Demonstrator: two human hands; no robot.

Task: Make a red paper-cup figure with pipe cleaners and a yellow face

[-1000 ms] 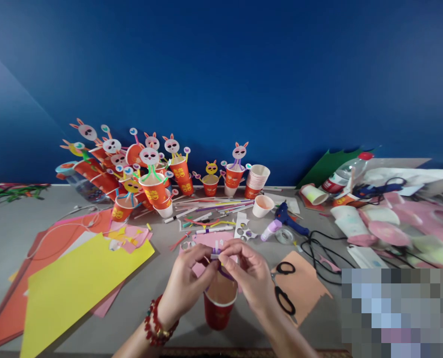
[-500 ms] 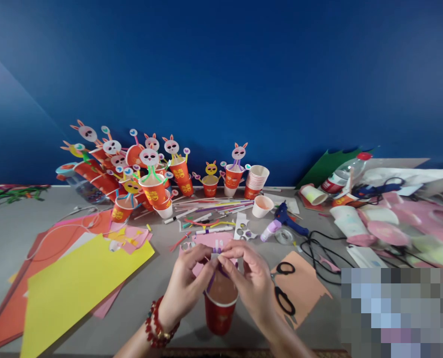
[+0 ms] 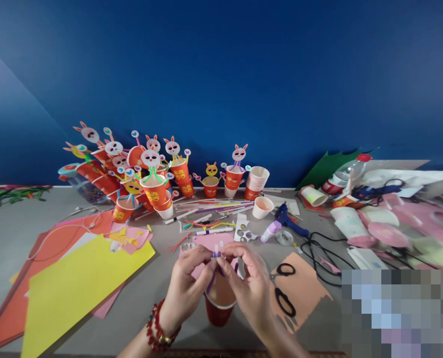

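My left hand (image 3: 191,278) and my right hand (image 3: 249,286) meet above a red paper cup (image 3: 220,316) standing near the table's front edge. Both pinch at a purple pipe cleaner (image 3: 210,285), which slants up from the inside of the cup's rim to my fingertips. A second purple length shows beside my right fingers. Part of the pipe cleaner is hidden behind my thumbs. Under and beyond my fingers lies pink paper (image 3: 206,242). Black-handled scissors (image 3: 284,297) rest on orange paper (image 3: 306,278), to the right of my right hand.
Decorated rabbit cups (image 3: 154,186) crowd the back left. A stack of paper cups (image 3: 257,183), a blue glue gun (image 3: 289,220), a glue stick (image 3: 271,231) and clear tape (image 3: 284,237) lie beyond my hands. Yellow paper (image 3: 90,288) covers the left; black cable (image 3: 318,243) coils at right.
My fingertips have parted slightly, showing more purple between them. The cup appears slightly higher in the view, and my right hand has shifted a little. The other objects stay put.
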